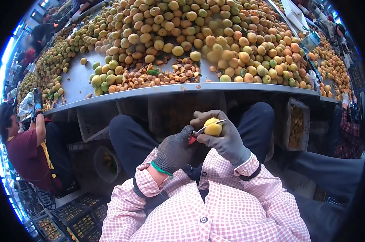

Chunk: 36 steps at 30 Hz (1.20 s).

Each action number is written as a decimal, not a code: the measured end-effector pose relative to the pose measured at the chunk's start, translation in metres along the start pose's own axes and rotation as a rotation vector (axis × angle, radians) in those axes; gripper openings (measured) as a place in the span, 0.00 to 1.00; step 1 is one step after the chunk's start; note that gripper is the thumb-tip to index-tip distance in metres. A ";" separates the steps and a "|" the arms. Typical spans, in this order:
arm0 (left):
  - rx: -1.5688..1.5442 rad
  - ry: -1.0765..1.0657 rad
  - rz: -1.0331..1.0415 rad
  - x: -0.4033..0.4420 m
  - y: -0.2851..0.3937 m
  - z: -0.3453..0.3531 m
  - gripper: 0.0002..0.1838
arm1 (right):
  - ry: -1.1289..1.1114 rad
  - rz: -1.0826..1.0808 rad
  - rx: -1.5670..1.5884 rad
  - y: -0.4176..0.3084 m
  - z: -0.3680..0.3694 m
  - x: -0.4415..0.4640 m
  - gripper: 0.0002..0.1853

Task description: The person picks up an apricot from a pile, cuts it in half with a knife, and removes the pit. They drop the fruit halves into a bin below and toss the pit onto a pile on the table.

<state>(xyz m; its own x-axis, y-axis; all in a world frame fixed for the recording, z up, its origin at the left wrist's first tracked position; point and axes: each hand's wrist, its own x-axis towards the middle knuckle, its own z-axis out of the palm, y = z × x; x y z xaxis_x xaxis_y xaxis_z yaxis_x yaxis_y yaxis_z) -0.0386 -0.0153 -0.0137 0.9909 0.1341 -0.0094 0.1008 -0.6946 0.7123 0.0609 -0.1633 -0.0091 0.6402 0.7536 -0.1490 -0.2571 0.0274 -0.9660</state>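
Over my lap, my left hand (175,149), in a dark grey glove with a green cuff, is closed around the red handle of a small knife (199,131). My right hand (224,139), also in a grey glove, grips a yellow apricot (213,127) between thumb and fingers. The thin metal blade lies across the apricot, and its tip shows past the fruit's far side. Whether the blade has cut into the flesh, I cannot tell. Most of the handle is hidden inside my left glove.
A metal table (79,82) ahead bears a large heap of apricots (158,24) and a pile of pits (162,76) by its edge. Crates (297,125) and a bucket (106,163) stand below. People (27,153) sit on both sides.
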 end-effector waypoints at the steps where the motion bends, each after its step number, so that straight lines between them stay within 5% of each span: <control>1: -0.053 0.012 -0.014 -0.001 0.003 0.004 0.19 | -0.029 -0.039 0.238 0.005 0.000 -0.002 0.27; 6: -0.141 0.049 -0.037 -0.005 0.019 0.002 0.20 | -0.095 -0.217 0.784 0.003 0.019 -0.005 0.25; 11: -0.111 0.137 0.026 -0.011 0.008 0.009 0.15 | -0.137 -0.371 0.726 0.002 0.026 -0.002 0.24; 16: -0.090 0.195 -0.004 -0.012 -0.022 0.037 0.13 | 0.082 -0.215 0.747 0.011 0.020 -0.006 0.26; 22: -0.260 0.126 -0.070 -0.018 -0.022 0.034 0.14 | 0.060 -0.047 0.851 -0.010 0.000 -0.017 0.31; 26: -0.528 0.093 -0.108 -0.019 -0.017 0.028 0.14 | 0.066 -0.039 0.489 -0.018 -0.007 -0.018 0.30; 28: -0.605 0.119 -0.097 -0.020 -0.014 0.024 0.13 | 0.310 -0.246 -0.457 -0.019 -0.009 -0.020 0.28; 30: -0.681 0.149 -0.092 -0.021 -0.010 0.020 0.13 | 0.305 -0.259 -0.415 -0.017 -0.011 -0.020 0.24; 32: -0.579 0.138 -0.070 -0.017 -0.006 0.015 0.13 | -0.020 0.007 0.417 -0.023 -0.012 -0.023 0.21; 36: -0.411 0.171 0.000 -0.015 -0.004 0.016 0.13 | 0.012 -0.020 0.137 -0.015 -0.008 -0.031 0.29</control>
<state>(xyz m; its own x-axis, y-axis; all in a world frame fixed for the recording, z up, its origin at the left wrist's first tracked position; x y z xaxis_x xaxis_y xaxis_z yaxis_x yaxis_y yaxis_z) -0.0525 -0.0253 -0.0278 0.9585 0.2728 0.0825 0.0225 -0.3608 0.9324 0.0501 -0.1924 0.0080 0.6546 0.7442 -0.1331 -0.3399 0.1324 -0.9311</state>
